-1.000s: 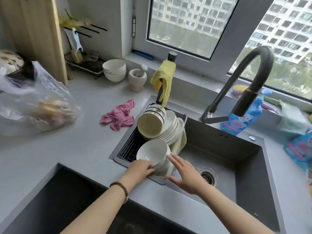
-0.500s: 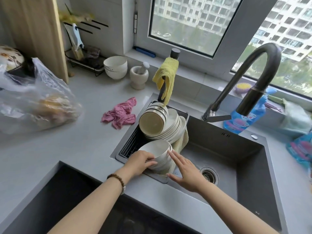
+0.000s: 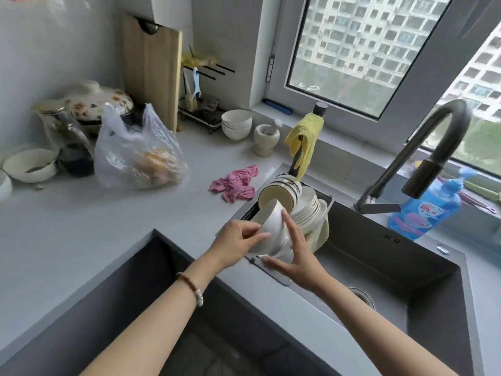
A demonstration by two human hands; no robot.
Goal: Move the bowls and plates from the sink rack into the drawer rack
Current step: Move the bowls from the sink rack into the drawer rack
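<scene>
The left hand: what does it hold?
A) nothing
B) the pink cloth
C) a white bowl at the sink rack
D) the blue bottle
C: the left hand grips a tilted white bowl at the sink rack, thumb over its rim; the right hand touches it with straight fingers.

Only one cam here, a wide-angle worn on the head. It's above the near edge of the dark grey rectangular sink (image 3: 366,248), tilted forward and down, pretty close in. The view centres on the black slatted rack (image 3: 248,214) in the sink's left end, with a grey-framed window (image 3: 366,50) beyond the sink.
</scene>
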